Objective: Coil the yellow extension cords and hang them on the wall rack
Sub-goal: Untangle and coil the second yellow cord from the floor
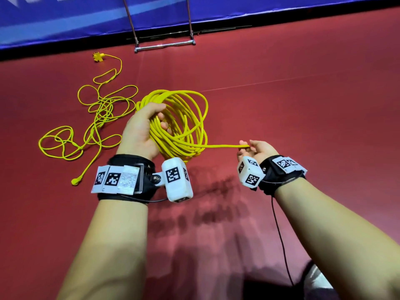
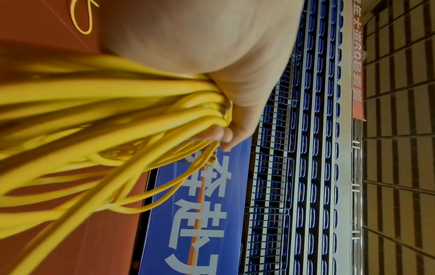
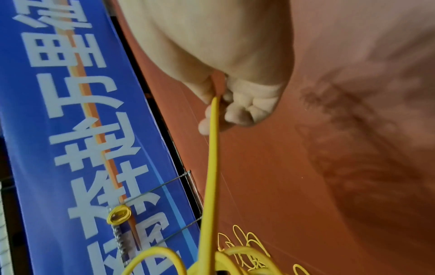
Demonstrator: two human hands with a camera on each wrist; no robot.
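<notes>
- The left hand (image 1: 140, 128) is wrapped tight round a big yellow cord coil (image 1: 184, 118), mid frame
- The right hand (image 1: 256, 149) pinches the coil's loose end
- Another yellow cord (image 1: 95, 124) lies messy on the red floor (image 1: 303, 105), left side

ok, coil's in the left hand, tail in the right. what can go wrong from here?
1. The left hand grips many loops of the coil at one spot; the loops already spread unevenly, so some could slip and unravel.
2. The right hand only pinches the tail; a tug could pull it free.
3. The second cord lies tangled on the red floor; it may knot when lifted.
</notes>
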